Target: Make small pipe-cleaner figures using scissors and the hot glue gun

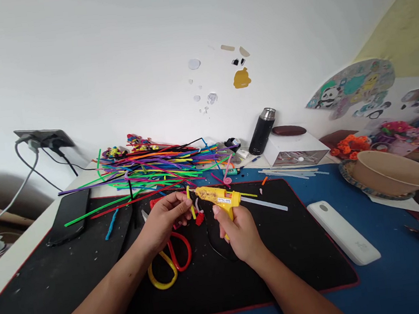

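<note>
My right hand (238,224) is wrapped round the handle of a yellow glue gun (213,194). A translucent glue stick (265,203) sticks out of its back end, and its nozzle points left. My left hand (170,212) pinches a short yellow-green pipe cleaner (191,206) upright, right at the nozzle tip; whether they touch I cannot tell. Below my left hand lie scissors (180,252) with one red and one yellow handle loop, their blades partly hidden. Red fuzzy pieces (200,219) lie behind my hands on the black mat (280,264).
A heap of coloured pipe cleaners (158,165) spreads along the back. A black phone (69,216) lies left, a white power bank (343,233) right. A black thermos (262,131), white box (294,148), spare glue sticks (293,172) and beige bowl (394,172) stand or lie at the back right.
</note>
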Action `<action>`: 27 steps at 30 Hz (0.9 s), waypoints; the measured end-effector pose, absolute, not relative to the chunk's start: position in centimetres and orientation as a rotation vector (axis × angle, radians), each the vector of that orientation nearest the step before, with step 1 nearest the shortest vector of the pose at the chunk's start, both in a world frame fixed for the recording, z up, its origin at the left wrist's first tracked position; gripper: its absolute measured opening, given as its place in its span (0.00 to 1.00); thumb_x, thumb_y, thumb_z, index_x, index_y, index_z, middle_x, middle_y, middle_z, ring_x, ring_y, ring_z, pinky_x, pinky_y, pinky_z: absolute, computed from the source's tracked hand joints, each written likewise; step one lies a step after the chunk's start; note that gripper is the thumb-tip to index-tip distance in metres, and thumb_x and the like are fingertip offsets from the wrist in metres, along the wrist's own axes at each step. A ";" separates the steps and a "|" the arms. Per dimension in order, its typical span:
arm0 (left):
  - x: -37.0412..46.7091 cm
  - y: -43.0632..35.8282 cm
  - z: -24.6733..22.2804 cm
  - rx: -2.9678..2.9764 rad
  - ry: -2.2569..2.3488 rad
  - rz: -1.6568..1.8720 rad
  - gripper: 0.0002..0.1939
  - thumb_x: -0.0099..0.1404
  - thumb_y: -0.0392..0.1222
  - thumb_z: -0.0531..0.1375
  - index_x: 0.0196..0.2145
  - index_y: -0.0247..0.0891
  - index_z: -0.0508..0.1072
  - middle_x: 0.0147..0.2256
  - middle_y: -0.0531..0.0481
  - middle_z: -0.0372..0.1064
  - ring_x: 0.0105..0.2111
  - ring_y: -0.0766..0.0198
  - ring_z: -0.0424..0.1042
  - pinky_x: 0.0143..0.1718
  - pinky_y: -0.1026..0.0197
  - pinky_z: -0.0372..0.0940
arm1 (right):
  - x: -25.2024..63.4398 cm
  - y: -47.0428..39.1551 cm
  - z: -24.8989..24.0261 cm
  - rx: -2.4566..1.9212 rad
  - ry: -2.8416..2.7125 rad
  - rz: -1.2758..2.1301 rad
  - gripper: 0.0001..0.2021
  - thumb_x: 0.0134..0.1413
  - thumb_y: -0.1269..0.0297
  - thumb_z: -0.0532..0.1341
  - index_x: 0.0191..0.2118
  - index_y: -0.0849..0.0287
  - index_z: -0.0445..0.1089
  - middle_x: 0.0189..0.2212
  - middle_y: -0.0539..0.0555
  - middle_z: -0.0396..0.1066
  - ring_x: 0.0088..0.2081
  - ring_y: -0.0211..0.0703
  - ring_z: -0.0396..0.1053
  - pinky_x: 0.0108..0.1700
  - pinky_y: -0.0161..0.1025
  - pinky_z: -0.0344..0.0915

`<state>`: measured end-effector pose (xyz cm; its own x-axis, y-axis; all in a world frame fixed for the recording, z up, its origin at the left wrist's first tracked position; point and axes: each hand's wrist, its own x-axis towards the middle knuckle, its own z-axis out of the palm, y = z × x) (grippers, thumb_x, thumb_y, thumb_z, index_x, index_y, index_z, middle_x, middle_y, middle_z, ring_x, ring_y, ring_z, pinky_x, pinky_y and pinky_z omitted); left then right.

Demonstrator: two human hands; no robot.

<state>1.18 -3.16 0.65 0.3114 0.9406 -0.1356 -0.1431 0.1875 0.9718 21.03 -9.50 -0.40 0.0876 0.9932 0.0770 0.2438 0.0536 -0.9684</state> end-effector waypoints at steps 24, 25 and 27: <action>1.4 -3.4 1.1 1.090 0.952 0.924 0.21 0.55 0.57 0.75 0.30 0.38 0.74 0.22 0.53 0.73 0.20 0.69 0.66 0.23 0.67 0.60 | 21.0 -9.5 -0.4 -1.389 -1.293 0.967 0.28 0.66 0.38 0.58 0.25 0.57 0.67 0.14 0.48 0.64 0.15 0.35 0.60 0.19 0.32 0.55; 1.4 -3.3 1.1 1.089 0.950 0.922 0.21 0.55 0.57 0.75 0.30 0.39 0.74 0.22 0.54 0.73 0.20 0.69 0.66 0.23 0.67 0.60 | 21.0 -9.5 -0.3 -1.390 -1.293 0.965 0.28 0.66 0.38 0.58 0.25 0.57 0.67 0.14 0.48 0.64 0.15 0.35 0.60 0.19 0.32 0.55; 1.4 -3.3 1.0 1.089 0.948 0.921 0.21 0.55 0.57 0.75 0.31 0.39 0.74 0.22 0.54 0.73 0.20 0.69 0.66 0.23 0.66 0.60 | 21.0 -9.5 -0.3 -1.391 -1.295 0.963 0.28 0.66 0.38 0.58 0.25 0.57 0.67 0.14 0.48 0.64 0.15 0.35 0.60 0.19 0.32 0.55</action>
<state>1.39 -3.31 1.00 0.3200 0.9342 -0.1576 -0.1302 0.2081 0.9694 21.00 -9.47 -0.32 0.1216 0.9906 0.0633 0.2244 0.0347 -0.9739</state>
